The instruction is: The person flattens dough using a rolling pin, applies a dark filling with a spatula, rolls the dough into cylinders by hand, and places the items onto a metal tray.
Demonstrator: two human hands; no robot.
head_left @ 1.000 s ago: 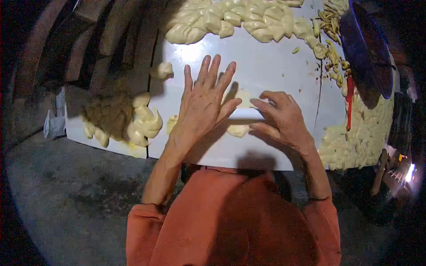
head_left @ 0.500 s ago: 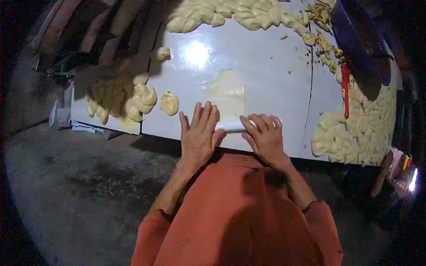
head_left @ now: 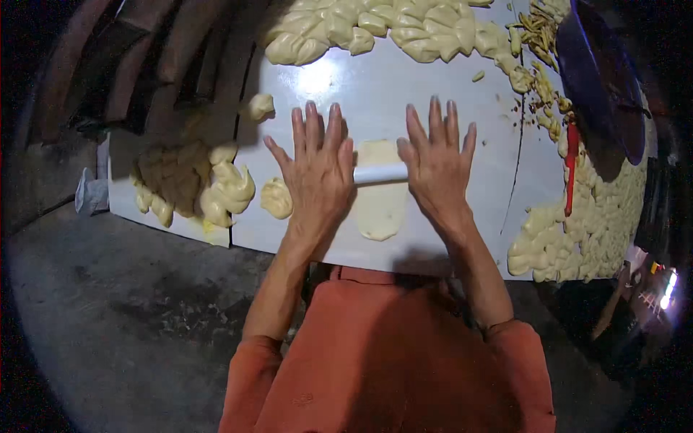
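Note:
A white rolling pin (head_left: 380, 173) lies crosswise on an oval sheet of pale dough (head_left: 381, 213), which shows on both its near and far sides. My left hand (head_left: 315, 170) presses palm down over the pin's left end, fingers outstretched and spread. Over the right end rests my right hand (head_left: 440, 167), also flat with its fingers fanned. Both ends of the pin are hidden under the palms. Just left of my left hand sits a flattened round of dough (head_left: 276, 198). A small dough lump (head_left: 261, 107) lies farther away.
Folded dough pieces (head_left: 433, 32) line the far side of the white table (head_left: 484, 238), with more heaped at the left (head_left: 232, 189) and right (head_left: 556, 242). A red-handled tool (head_left: 571, 169) lies near a dark blue basin (head_left: 595, 79). Yellowish strips (head_left: 538, 35) lie beside the basin.
Both hands have moved away from me with the rolling pin, from the table's near edge onto the dough. Their fingers are now stretched forward, and the dough sheet lies nearer to me.

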